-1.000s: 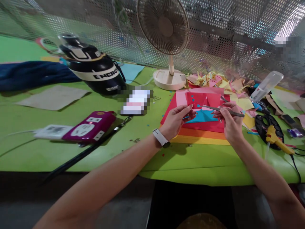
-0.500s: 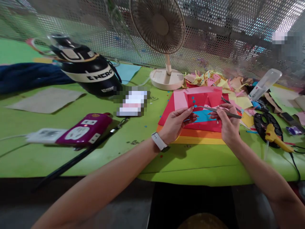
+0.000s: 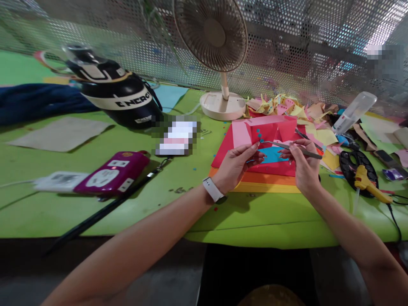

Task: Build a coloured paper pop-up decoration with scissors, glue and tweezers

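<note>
My right hand is closed round grey metal tweezers, whose thin tips point left. At those tips, my left hand pinches thumb against fingers; what sits between them is too small to make out. Under both hands lies a blue paper piece, on top of red paper. Small blue paper bits rest just beyond my left fingertips, by pink paper. Orange paper and yellow paper stick out below the red. A second dark pair of tweezers lies behind my right hand.
A white fan stands behind the papers. Rightward are paper scraps, a clear bottle, a black palette and a yellow glue gun. Leftward are a phone, a purple power strip and a black jug.
Both hands hold nearly the same place and grip. The right hand and tweezers have shifted only very slightly left.
</note>
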Action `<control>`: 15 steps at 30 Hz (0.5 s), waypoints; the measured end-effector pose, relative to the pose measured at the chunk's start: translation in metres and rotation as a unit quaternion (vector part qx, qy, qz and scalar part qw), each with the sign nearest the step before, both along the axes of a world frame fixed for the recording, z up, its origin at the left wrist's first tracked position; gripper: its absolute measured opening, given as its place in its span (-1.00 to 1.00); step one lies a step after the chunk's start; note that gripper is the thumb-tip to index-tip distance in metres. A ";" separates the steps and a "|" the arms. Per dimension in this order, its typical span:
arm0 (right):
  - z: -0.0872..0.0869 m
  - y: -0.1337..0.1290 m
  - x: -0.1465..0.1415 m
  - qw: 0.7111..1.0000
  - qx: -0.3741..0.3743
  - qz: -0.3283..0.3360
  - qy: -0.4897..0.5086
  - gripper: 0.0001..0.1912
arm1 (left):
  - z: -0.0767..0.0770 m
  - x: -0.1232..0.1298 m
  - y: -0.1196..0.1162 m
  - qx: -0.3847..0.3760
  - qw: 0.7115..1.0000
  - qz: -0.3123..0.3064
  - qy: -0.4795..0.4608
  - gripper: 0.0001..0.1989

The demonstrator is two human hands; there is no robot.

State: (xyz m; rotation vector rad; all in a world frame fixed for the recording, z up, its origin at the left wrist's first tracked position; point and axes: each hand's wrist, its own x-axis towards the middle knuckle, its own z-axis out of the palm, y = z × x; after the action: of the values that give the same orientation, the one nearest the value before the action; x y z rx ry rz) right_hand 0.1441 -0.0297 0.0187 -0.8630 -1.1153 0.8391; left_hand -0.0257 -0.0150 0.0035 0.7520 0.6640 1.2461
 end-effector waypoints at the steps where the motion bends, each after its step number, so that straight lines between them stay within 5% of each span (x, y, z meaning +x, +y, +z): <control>1: 0.000 0.000 0.000 1.000 -0.001 -0.002 -0.001 -0.79 | 0.000 0.000 0.000 0.000 1.000 0.001 -0.001 -0.74; 15: -0.002 -0.004 -0.004 1.000 0.002 -0.018 -0.022 -0.75 | 0.002 0.002 -0.002 0.016 0.999 0.033 0.013 -0.76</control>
State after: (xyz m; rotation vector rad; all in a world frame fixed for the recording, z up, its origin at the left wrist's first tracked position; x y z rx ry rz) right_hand 0.1405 -0.0334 0.0168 -0.9003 -1.1364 0.7917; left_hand -0.0233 -0.0171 0.0053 0.7805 0.6962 1.3114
